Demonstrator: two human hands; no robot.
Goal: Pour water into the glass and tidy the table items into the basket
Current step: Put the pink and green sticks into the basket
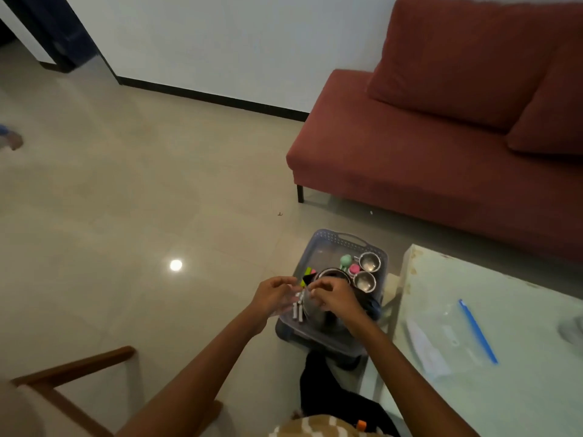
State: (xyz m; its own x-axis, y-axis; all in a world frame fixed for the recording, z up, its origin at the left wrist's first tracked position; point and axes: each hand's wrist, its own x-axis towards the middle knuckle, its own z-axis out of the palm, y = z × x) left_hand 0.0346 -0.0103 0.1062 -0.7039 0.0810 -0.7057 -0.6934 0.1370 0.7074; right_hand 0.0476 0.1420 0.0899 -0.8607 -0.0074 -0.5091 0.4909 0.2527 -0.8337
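Basket (328, 235) – grey-blue plastic, perforated wall, handle slot at the far end; stands on the floor (126, 200) just beside the table's near-left corner, between the person and the sofa

Contents: steel bowl (331, 273) in the middle, partly hidden by the right hand; two small steel cups (370, 261) side by side at the right wall, mouths up; green knob-shaped item (345, 260) and pink item (354, 269) just left of the cups; yellow-green block (307, 272) at the left wall, with a dark item touching it

Left hand (274, 294) – over the basket's left edge, fingers curled, tips pinching small pale pieces (298, 309) that hang down; blurred

Right hand (334, 298) – over the bowl, fingers curled, tips pinching the same pieces from the other side; the two hands almost touch. What the pieces are cannot be told

Table (473, 279) – pale glass top, at right; on it a clear bag with a blue strip (478, 331), and a white item (426, 351) just left of it

Sofa (441, 137) – red, cushioned, behind basket and table

Chair (72, 367) – wooden frame, lower left corner

Floor – beige tile, one bright lamp reflection (175, 265) left of the hands
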